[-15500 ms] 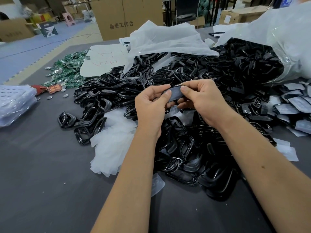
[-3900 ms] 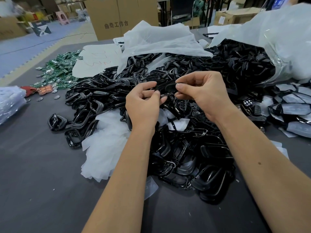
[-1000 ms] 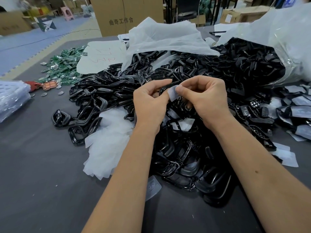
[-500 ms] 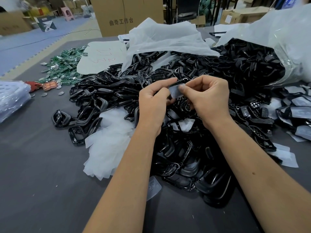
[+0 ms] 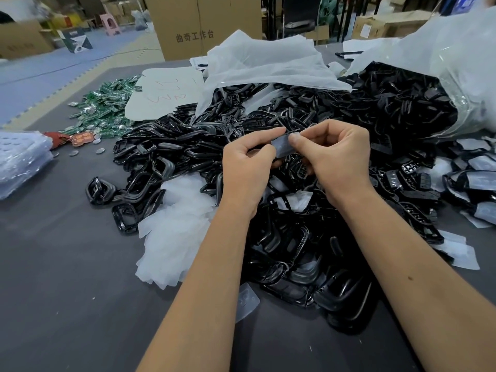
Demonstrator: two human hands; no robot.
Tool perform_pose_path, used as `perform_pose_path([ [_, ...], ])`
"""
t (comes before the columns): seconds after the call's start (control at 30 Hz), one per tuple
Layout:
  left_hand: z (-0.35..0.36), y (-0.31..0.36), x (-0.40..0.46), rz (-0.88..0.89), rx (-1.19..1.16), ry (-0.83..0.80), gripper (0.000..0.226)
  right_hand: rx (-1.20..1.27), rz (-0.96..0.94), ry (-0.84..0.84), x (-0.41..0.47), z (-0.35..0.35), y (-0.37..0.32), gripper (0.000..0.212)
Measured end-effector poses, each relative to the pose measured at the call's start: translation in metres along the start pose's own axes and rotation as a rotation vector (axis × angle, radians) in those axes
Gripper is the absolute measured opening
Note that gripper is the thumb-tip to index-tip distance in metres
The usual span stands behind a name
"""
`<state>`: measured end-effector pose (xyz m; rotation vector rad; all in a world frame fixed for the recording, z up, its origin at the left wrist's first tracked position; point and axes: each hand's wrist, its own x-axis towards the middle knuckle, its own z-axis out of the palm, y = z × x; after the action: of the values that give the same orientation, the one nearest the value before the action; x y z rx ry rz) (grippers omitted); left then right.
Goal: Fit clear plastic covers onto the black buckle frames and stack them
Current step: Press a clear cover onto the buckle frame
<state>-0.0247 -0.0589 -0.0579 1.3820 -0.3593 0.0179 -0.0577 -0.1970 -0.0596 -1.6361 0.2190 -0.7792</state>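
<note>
Left hand [image 5: 248,167] and right hand [image 5: 338,162] pinch 1 frame with a clear cover [image 5: 281,146] between them, above the pile [image 5: 281,237] at desk centre. Cover looks partly seated. Covered frames [image 5: 472,181] lie at 3 o'clock; far more bare frames remain, so judged early. Box [image 5: 196,25] at 12 o'clock reads "曲奇工作台".
</note>
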Motion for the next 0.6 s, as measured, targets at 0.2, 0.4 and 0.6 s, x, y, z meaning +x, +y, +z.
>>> perform_pose_path([
  [0.2,-0.0027,-0.0006,0.0002,0.029,0.037,0.001,0.027,0.038,0.009,-0.017,-0.0016,0.0002,-0.0021,0.017],
  [0.4,-0.0037,-0.0025,0.0012,0.016,0.068,0.011,0.027,0.035,0.011,-0.007,-0.0022,-0.0001,-0.0021,0.017],
  [0.6,-0.0037,-0.001,0.0012,0.001,0.063,0.023,0.024,0.029,0.007,-0.016,-0.0012,0.0001,-0.002,0.016],
])
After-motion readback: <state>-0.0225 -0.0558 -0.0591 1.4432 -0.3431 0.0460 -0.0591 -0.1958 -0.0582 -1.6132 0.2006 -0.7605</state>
